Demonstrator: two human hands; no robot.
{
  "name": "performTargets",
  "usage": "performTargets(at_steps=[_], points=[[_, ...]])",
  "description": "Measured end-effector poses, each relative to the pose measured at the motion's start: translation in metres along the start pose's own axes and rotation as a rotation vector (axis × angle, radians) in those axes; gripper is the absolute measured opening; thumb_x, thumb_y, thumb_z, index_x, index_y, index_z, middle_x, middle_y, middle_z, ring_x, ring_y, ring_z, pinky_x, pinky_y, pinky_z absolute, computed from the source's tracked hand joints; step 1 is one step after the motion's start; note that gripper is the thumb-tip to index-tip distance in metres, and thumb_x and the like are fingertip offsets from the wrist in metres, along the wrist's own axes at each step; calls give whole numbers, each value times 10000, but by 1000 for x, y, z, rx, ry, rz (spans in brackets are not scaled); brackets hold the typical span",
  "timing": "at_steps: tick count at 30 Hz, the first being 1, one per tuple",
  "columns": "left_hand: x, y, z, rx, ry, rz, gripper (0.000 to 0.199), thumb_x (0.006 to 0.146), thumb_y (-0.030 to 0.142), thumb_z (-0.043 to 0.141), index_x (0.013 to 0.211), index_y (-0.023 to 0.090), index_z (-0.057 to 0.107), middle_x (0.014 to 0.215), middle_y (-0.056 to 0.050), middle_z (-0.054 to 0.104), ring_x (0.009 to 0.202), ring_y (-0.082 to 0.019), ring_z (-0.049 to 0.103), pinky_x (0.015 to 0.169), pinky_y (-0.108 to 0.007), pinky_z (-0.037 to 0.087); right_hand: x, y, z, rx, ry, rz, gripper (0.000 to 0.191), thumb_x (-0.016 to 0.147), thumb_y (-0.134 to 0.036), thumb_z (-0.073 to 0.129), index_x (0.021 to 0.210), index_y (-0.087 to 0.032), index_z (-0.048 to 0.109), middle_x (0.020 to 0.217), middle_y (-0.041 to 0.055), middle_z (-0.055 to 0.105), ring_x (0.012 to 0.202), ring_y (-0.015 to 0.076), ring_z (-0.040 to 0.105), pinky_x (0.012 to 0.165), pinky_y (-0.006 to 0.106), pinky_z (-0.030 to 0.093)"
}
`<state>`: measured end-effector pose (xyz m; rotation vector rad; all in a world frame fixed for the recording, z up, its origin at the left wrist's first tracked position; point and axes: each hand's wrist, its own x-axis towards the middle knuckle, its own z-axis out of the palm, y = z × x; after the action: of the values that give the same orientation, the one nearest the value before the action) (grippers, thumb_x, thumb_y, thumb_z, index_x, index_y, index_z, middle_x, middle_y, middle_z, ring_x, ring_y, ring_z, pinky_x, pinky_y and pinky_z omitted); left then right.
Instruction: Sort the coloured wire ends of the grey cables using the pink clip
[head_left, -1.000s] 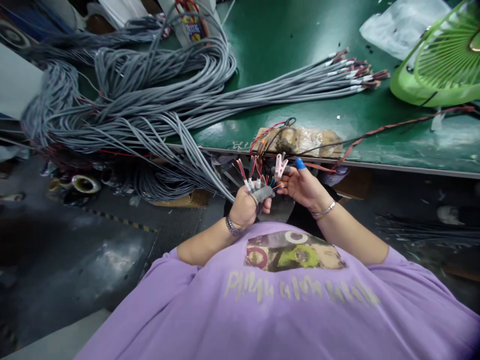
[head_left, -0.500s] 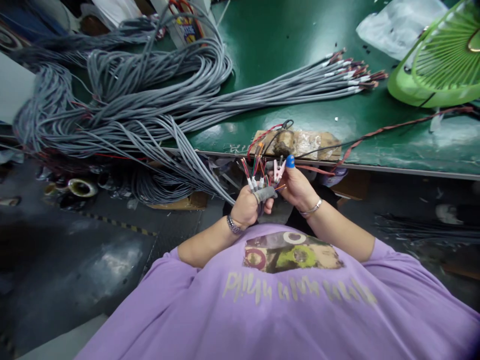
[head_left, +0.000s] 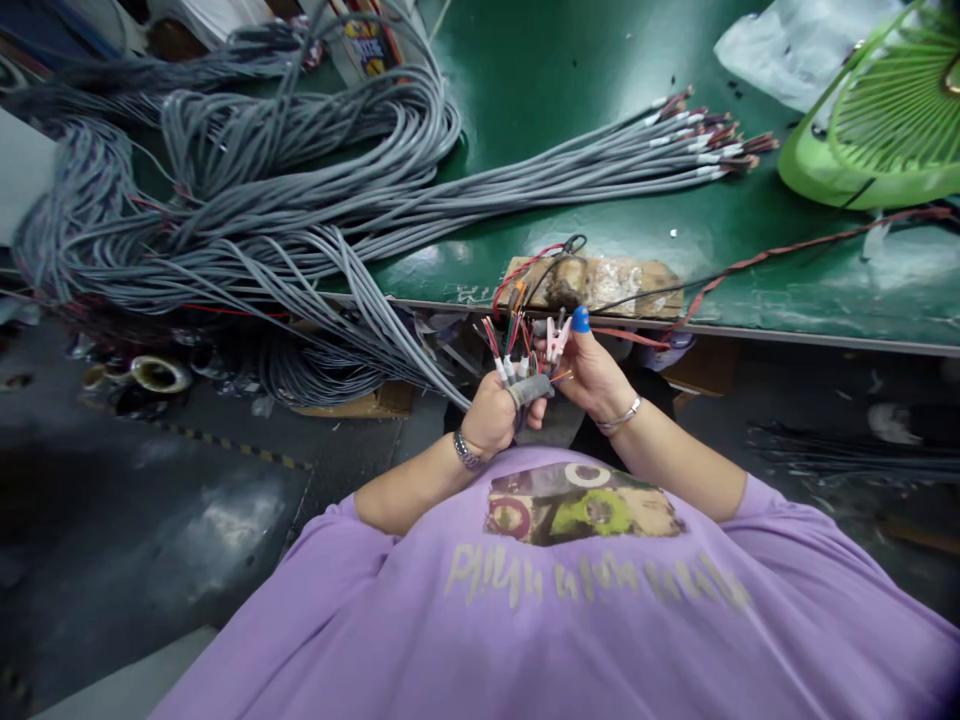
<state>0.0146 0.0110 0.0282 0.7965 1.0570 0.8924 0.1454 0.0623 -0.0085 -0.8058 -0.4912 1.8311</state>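
Observation:
My left hand is closed around the ends of several grey cables in front of the table edge. White sleeves and thin coloured wires stick up out of that grip. A grey wrap lies across the top of the hand, seemingly over the thumb. Close on the right, my right hand has its fingers bent in, with a blue cover on the thumb tip. A pink clip sits between its thumb and fingers, beside the wires. Its fingertips are partly hidden.
Long grey cable coils cover the left of the green table; a bundle with bare ends points right. A wooden block with leads lies at the front edge. A green fan and plastic bag stand right.
The view has shifted slightly, moving the cable coils a little left and up. Both hands keep nearly the same pose and grip.

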Motion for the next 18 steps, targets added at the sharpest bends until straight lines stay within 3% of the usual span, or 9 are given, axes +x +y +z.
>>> performTargets(at_steps=[6,11,14,18], points=[[-6,-1,-1,26,-17,36,434,634,522,811,697,160,581,483,36,560,369,-76,469,370,-208,397,-6,-1,-1,-41,-48,76,668,712,-886,526,826,-235,622,728,21,668,599,146,570,579,277,485],[-13,-6,-7,81,1,65,427,675,528,795,693,165,571,514,30,590,398,-77,502,402,-205,434,-20,-4,-17,-83,-241,152,681,654,-860,625,810,-199,661,734,30,662,590,131,568,564,271,490],[-13,-12,-12,117,14,91,433,691,538,788,701,166,567,529,29,602,414,-77,516,419,-203,450,-31,-8,-26,-173,-312,186,609,548,-719,821,787,-175,685,719,25,659,607,130,581,578,271,515],[-10,-19,-15,165,-6,114,430,713,530,782,695,164,556,531,30,602,420,-78,529,430,-198,459,-39,-15,-27,-307,-226,142,444,571,-492,902,782,-158,699,715,10,659,596,100,559,582,241,494]])
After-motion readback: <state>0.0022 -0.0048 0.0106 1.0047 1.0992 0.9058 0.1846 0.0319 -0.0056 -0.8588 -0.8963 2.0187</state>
